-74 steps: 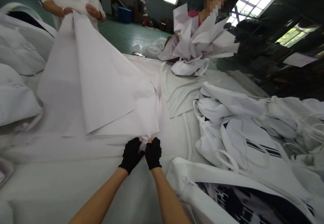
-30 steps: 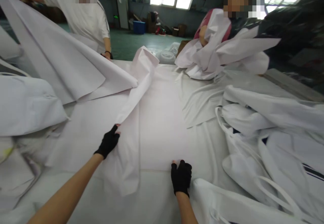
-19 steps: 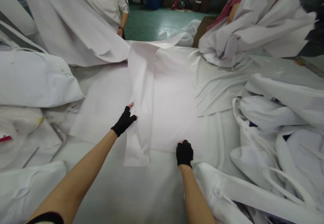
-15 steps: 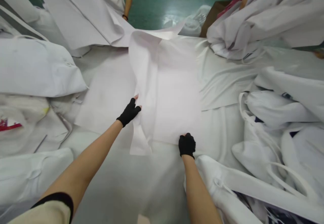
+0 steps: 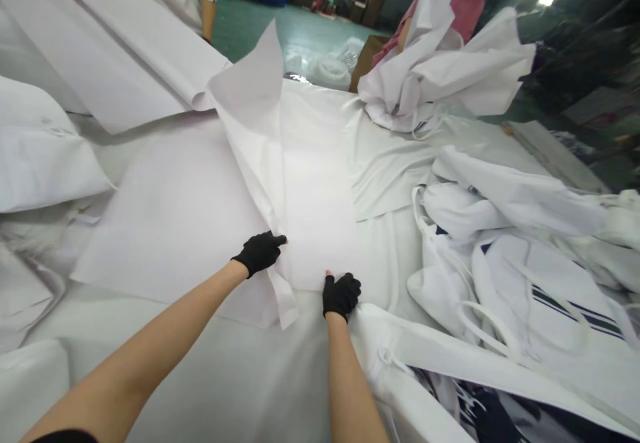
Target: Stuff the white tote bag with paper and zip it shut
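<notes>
1. The left hand [image 5: 260,251], in a black fingerless glove, lies with its fingers closed over the folded edge of a thin white sheet [image 5: 315,229] spread on the bench [image 5: 240,376]; the sheet is the landmark for what follows.
2. The right hand [image 5: 341,294], gloved alike, is curled tight on the sheet's near edge, pinning or pinching it; which of the two I cannot tell.
3. As I judge it, the fold is partly made: a long flap [image 5: 250,129] rises from the left hand toward the sheet's far end and stands loose in the air, while the near strip lies flat.
4. Left of the sheet a second pale sheet [image 5: 175,223] lies flat, still unfolded.
5. Beyond the sheet's far end a person in pink [image 5: 450,9] holds a crumpled bundle [image 5: 440,76].
6. Right of the sheet white drawstring bags [image 5: 510,263] are heaped; another person's big sheet [image 5: 110,63] hangs at far left.
</notes>
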A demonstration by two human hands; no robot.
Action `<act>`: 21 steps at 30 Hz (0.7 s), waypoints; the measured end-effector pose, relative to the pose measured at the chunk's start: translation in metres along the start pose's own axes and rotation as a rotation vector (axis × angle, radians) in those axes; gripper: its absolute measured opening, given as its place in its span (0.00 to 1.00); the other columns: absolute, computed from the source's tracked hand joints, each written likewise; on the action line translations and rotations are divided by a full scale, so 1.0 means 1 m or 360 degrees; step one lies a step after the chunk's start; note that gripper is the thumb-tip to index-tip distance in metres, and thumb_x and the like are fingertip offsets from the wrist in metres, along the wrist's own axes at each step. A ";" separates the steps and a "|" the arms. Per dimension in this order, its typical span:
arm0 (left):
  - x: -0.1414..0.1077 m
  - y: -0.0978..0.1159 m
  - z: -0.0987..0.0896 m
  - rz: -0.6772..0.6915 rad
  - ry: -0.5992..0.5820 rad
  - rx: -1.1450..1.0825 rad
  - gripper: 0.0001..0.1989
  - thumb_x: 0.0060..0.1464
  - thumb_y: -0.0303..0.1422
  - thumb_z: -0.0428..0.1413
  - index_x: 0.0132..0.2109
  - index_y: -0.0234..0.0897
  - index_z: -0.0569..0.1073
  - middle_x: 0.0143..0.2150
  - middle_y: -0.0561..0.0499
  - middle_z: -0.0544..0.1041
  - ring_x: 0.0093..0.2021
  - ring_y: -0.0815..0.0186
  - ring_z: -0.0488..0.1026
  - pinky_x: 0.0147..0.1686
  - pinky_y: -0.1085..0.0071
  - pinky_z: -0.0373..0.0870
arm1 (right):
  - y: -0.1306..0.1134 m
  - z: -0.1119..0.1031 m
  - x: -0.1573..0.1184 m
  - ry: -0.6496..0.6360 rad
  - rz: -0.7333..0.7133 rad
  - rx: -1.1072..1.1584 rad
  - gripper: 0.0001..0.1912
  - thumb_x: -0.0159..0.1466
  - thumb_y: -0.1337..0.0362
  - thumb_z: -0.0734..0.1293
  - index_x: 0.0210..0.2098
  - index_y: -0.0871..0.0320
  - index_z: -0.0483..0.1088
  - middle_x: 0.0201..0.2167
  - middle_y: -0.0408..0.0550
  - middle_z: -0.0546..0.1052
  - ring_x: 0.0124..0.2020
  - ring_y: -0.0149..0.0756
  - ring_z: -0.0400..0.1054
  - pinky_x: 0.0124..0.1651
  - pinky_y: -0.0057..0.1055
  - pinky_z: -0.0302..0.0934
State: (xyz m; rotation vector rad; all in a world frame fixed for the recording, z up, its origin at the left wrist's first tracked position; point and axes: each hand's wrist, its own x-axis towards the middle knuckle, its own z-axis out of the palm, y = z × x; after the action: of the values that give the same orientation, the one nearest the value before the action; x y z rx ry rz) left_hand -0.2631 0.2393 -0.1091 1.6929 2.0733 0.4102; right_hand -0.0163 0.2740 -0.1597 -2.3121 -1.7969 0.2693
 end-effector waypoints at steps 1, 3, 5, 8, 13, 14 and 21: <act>0.000 -0.001 0.012 -0.0008 -0.0006 -0.0013 0.20 0.53 0.28 0.52 0.53 0.43 0.75 0.45 0.45 0.76 0.45 0.55 0.73 0.48 0.61 0.68 | 0.002 0.002 0.001 -0.0011 0.0004 0.0024 0.24 0.62 0.51 0.60 0.46 0.67 0.67 0.44 0.67 0.71 0.44 0.54 0.66 0.40 0.41 0.59; 0.000 -0.002 0.034 -0.0021 -0.0020 -0.0044 0.20 0.53 0.27 0.51 0.53 0.42 0.75 0.45 0.45 0.76 0.46 0.57 0.73 0.49 0.63 0.68 | 0.005 0.006 0.004 -0.0049 -0.0012 0.0087 0.16 0.63 0.58 0.59 0.41 0.64 0.70 0.39 0.60 0.74 0.40 0.47 0.69 0.39 0.37 0.59; -0.001 -0.004 0.051 -0.0068 -0.0004 -0.0090 0.21 0.52 0.27 0.52 0.53 0.42 0.75 0.44 0.46 0.77 0.46 0.57 0.73 0.49 0.63 0.67 | 0.007 0.009 0.010 -0.0090 -0.0035 0.0140 0.12 0.63 0.62 0.58 0.35 0.61 0.70 0.33 0.55 0.75 0.34 0.42 0.70 0.36 0.34 0.59; -0.003 -0.006 0.066 -0.0190 0.0061 -0.0164 0.21 0.51 0.29 0.53 0.52 0.42 0.75 0.43 0.46 0.76 0.44 0.57 0.73 0.49 0.62 0.67 | 0.007 0.007 0.016 -0.0109 -0.0093 0.0185 0.11 0.62 0.63 0.59 0.30 0.61 0.70 0.28 0.52 0.75 0.29 0.37 0.68 0.32 0.32 0.57; -0.003 -0.004 0.058 -0.0227 0.0077 -0.0410 0.16 0.52 0.31 0.52 0.48 0.40 0.76 0.43 0.49 0.77 0.44 0.60 0.73 0.49 0.65 0.67 | -0.016 -0.006 0.003 -0.0071 -0.0335 0.0249 0.13 0.65 0.64 0.55 0.33 0.62 0.68 0.31 0.54 0.74 0.33 0.39 0.68 0.37 0.34 0.60; -0.001 -0.001 0.053 -0.0204 0.0058 -0.0477 0.14 0.55 0.34 0.51 0.46 0.39 0.76 0.42 0.50 0.78 0.43 0.61 0.74 0.46 0.67 0.68 | -0.026 -0.007 -0.006 -0.0067 -0.0403 0.0261 0.13 0.66 0.63 0.55 0.34 0.62 0.68 0.33 0.54 0.74 0.35 0.40 0.68 0.39 0.34 0.60; 0.016 0.026 0.034 -0.0296 0.0083 -0.0563 0.16 0.58 0.41 0.52 0.35 0.33 0.75 0.32 0.46 0.77 0.36 0.59 0.74 0.37 0.67 0.68 | -0.074 -0.001 -0.066 -0.0322 -0.1022 0.0536 0.13 0.63 0.62 0.59 0.42 0.61 0.70 0.36 0.54 0.74 0.37 0.43 0.69 0.40 0.37 0.62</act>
State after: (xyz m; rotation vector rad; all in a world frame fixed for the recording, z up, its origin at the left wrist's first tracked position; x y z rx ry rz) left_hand -0.2265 0.2590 -0.1283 1.2862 2.0277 0.7177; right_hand -0.1016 0.2277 -0.1374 -1.4367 -2.2634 0.6476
